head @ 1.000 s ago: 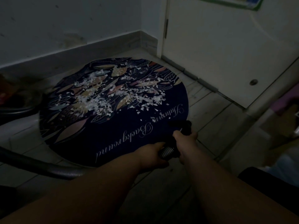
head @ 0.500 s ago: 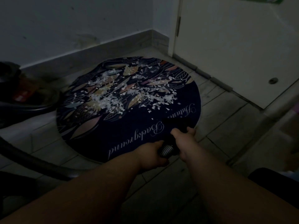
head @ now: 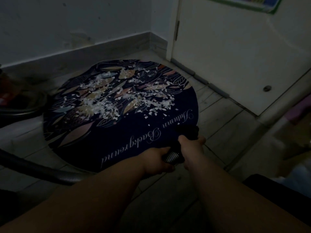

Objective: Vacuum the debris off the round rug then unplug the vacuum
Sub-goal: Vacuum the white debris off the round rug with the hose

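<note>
White debris [head: 107, 103] lies scattered across the round rug [head: 117, 140], ahead and left of our grips. Our left grip [head: 156, 162] curls round the ribbed vacuum hose [head: 171, 157]; just ahead, our right grip [head: 191, 147] clasps its dark nozzle [head: 188, 132] at the rug's near edge. A door [head: 235, 56] stands beyond, rightward.

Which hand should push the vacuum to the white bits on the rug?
Probably the right hand: it grips the black nozzle at the rug's near edge, closest to the white debris. The left hand holds the ribbed hose just behind it.
</note>
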The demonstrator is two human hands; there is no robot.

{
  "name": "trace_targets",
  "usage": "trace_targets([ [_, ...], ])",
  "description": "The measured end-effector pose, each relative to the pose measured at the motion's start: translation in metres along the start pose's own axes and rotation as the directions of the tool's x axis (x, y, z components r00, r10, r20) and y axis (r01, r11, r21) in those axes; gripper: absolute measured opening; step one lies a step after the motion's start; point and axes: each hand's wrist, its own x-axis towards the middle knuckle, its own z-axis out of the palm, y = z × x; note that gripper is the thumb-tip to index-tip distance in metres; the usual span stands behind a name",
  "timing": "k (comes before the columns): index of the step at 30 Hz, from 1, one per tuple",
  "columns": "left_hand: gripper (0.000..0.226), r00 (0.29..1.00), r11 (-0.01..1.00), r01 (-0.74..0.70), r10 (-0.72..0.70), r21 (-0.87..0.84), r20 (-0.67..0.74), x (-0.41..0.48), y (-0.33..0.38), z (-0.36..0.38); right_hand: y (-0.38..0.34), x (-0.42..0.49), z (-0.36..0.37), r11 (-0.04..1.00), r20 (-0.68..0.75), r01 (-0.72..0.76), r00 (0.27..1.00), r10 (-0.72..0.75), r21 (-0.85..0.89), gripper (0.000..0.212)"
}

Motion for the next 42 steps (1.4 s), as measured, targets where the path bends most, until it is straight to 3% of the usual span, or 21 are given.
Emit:
trace_targets([
  [10, 0.078, 1.0, 0.998, -0.008, 0.006, 0.06, 0.031, 0.026, 0.008, 0.001, -0.006, 0.022, -0.013, 1.0, -0.017, 0.009, 1.0, -0.009, -0.001, 0.065],
  [21, 0.074, 0.998, 0.999, 0.003, 0.0, 0.046, -0.068, -0.007, -0.014, -0.018, -0.006, 0.008, 0.025, 0.999, 0.183, 0.032, 0.983, -0.029, -0.014, 0.079],
  [30, 0.067, 0.991, 0.997, 0.068, -0.063, 0.046, -0.115, -0.04, -0.04, -0.032, -0.002, -0.016, 0.065, 0.993, 0.327, -0.018, 0.944, 0.055, -0.115, 0.08],
  [39, 0.075, 0.996, 0.999, 0.008, -0.004, 0.044, -0.092, -0.022, -0.018, -0.024, -0.011, -0.009, 0.033, 0.993, 0.145, 0.105, 0.985, -0.097, -0.051, 0.076],
  [42, 0.075, 0.999, 0.999, 0.001, 0.001, 0.052, -0.048, -0.011, -0.007, -0.019, -0.01, 0.0, 0.02, 0.996, 0.093, 0.083, 0.992, -0.081, -0.014, 0.074],
])
